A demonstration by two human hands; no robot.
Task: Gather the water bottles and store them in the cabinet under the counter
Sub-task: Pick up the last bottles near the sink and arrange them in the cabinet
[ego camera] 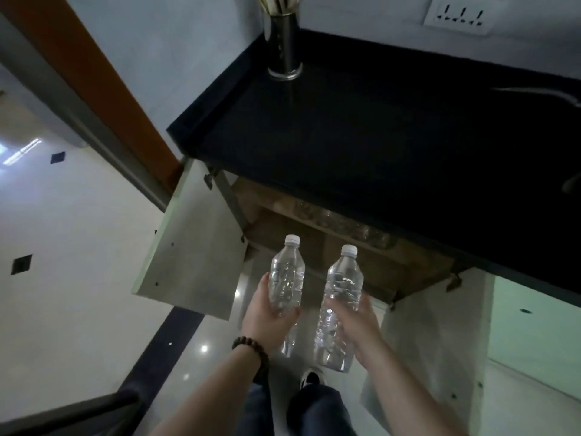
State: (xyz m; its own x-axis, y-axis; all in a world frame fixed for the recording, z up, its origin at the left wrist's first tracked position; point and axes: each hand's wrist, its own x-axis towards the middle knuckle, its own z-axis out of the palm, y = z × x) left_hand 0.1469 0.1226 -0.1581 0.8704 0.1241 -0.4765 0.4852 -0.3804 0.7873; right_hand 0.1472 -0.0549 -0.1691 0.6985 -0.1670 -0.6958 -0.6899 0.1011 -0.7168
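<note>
My left hand [267,322] grips a clear water bottle with a white cap [286,275], held cap-forward. A second clear bottle [341,297] is held the same way in my right hand [361,328]. Both bottles hover just in front of the open cabinet [314,243] under the black counter [377,136]. Inside, on a wooden shelf, a row of clear bottles or glasses [342,223] lies in shadow; I cannot tell which.
The left cabinet door [191,250] swings wide open; the right door [440,325] hangs open beside my right arm. A steel utensil holder [284,48] stands at the counter's back. A cable [540,92] lies at the counter's right. Glossy floor below, my shoe visible.
</note>
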